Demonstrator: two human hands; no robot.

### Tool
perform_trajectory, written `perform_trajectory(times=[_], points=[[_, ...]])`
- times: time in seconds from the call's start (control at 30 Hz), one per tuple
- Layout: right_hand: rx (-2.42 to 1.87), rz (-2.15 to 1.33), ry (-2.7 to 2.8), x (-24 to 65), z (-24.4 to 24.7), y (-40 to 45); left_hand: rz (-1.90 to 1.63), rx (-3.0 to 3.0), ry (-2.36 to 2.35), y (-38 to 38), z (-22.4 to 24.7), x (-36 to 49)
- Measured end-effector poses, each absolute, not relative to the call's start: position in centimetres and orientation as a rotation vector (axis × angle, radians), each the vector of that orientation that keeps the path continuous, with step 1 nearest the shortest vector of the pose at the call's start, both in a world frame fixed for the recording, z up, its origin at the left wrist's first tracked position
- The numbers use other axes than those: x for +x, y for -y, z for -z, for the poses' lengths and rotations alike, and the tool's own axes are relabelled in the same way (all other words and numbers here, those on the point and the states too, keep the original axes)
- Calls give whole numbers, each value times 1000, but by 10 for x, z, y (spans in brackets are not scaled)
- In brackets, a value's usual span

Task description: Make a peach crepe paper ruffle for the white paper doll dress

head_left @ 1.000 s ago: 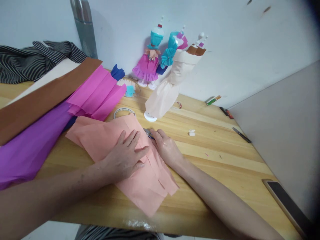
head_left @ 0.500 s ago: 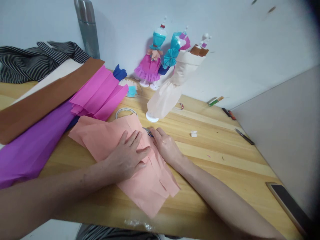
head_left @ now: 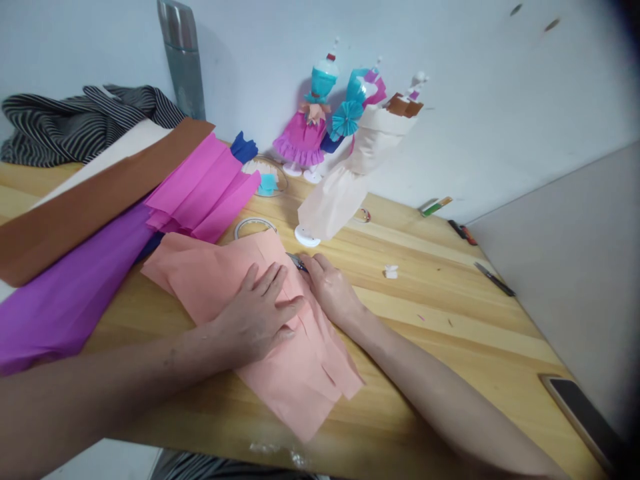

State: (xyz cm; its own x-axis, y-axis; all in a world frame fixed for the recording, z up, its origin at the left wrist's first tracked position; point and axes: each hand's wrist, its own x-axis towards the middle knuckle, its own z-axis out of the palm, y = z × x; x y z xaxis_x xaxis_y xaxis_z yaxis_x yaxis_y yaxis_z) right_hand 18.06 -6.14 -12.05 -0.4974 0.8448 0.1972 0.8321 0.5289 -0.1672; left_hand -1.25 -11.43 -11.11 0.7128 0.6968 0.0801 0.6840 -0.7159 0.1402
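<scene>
A folded sheet of salmon-pink crepe paper (head_left: 300,373) lies on the wooden table in front of me. My left hand (head_left: 257,313) rests flat on it, fingers spread, pressing it down. At the paper's right edge, my right hand (head_left: 327,287) is closed around a pair of small scissors (head_left: 297,261). Only a short bit of metal and blue shows past my fingers; the rest is hidden under the hand. A roll of tape (head_left: 255,221) lies just beyond the paper's far edge. Past my right hand stands a doll form in a cream paper dress (head_left: 340,193).
Brown crepe paper (head_left: 100,200), magenta crepe paper (head_left: 195,183) and purple crepe paper (head_left: 75,300) are piled at left, by a striped cloth (head_left: 45,127) and a flask (head_left: 185,67). Two more dressed dolls lean at the wall. A craft knife (head_left: 494,279) and phone (head_left: 580,413) lie right.
The whole view has shifted slightly, so everything sits a little further right. Both hands keep their places on the paper and the scissors.
</scene>
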Motion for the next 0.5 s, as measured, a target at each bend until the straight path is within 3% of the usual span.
perform_trajectory(times=[0.5], points=[[-1396, -82, 2516, 175, 125, 50, -224, 2824, -1133, 115, 114, -13]])
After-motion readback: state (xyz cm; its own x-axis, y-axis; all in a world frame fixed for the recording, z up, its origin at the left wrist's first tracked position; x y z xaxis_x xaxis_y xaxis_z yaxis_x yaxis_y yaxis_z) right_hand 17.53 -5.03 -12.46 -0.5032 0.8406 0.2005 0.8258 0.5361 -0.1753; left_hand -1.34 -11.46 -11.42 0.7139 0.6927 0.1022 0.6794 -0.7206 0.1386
